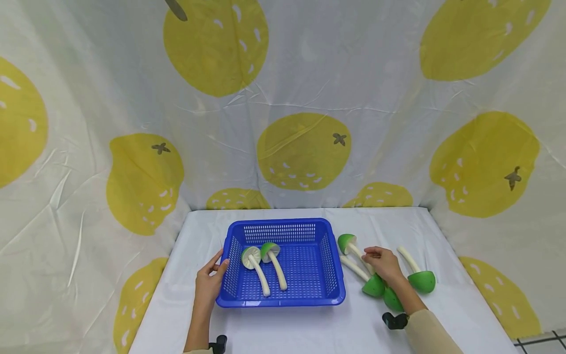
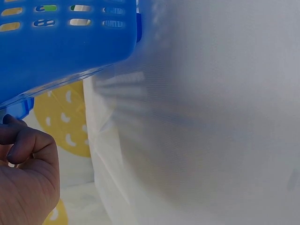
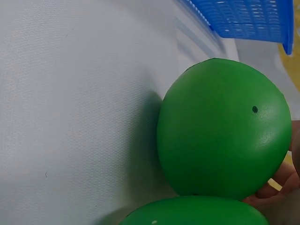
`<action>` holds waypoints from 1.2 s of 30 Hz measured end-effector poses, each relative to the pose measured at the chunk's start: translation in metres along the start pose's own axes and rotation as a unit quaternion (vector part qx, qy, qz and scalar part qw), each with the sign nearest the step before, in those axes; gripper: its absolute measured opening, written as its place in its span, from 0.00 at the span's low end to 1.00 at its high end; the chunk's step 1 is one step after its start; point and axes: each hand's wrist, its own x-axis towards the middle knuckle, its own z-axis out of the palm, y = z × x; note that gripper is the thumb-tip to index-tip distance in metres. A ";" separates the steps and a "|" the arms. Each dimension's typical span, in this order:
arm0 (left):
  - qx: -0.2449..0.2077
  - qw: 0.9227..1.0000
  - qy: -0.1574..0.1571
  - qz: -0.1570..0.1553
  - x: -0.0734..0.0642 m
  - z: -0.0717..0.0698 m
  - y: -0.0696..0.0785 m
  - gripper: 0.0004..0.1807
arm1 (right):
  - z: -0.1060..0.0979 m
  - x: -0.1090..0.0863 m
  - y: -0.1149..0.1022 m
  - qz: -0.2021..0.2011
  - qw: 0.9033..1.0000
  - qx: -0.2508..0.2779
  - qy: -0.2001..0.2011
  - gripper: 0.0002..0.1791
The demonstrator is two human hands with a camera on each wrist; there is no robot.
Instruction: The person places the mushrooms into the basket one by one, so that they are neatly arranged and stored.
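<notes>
Several mushrooms (image 1: 278, 271) | domed green caps (image 1: 421, 281) | pale undersides (image 1: 248, 254) | cream stems (image 1: 260, 276)

I am seeing a blue, rectangular, perforated plastic basket (image 1: 283, 303) shining softly along its smooth rim; a green, domed mushroom cap (image 3: 224, 129) is looking smooth, with a satin sheen; the white tabletop cloth (image 3: 70, 93) is showing a matt, finely woven surface; a white, yellow-fruit-printed sheet (image 1: 384, 108) is looking creased and faintly glossy.

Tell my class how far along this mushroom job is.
Apparently done: two mushrooms lie in the blue basket. In hand: the left hand is at the basket's left rim; the right hand is among the loose mushrooms, its grip unclear. Left, if all go in: those loose mushrooms, four visible on the white table.
</notes>
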 end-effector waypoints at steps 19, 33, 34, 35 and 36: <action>-0.005 1.000 0.012 0.008 0.001 0.000 0.001 0.29 | 0.005 0.004 -0.001 -0.015 0.999 -0.038 -0.019 0.16; 0.005 1.000 0.001 0.006 0.000 0.000 -0.001 0.31 | 0.002 0.003 0.001 -0.017 1.000 -0.003 0.020 0.17; 0.004 1.000 0.000 0.006 0.000 0.000 -0.001 0.31 | 0.001 0.003 0.000 -0.016 1.000 0.006 0.023 0.18; 0.004 1.000 0.000 0.006 0.000 0.000 -0.001 0.31 | 0.000 0.003 -0.001 -0.014 0.999 0.015 0.027 0.18; 0.004 1.000 0.000 0.006 0.000 0.000 -0.001 0.32 | 0.000 0.003 -0.002 -0.013 0.999 0.024 0.032 0.18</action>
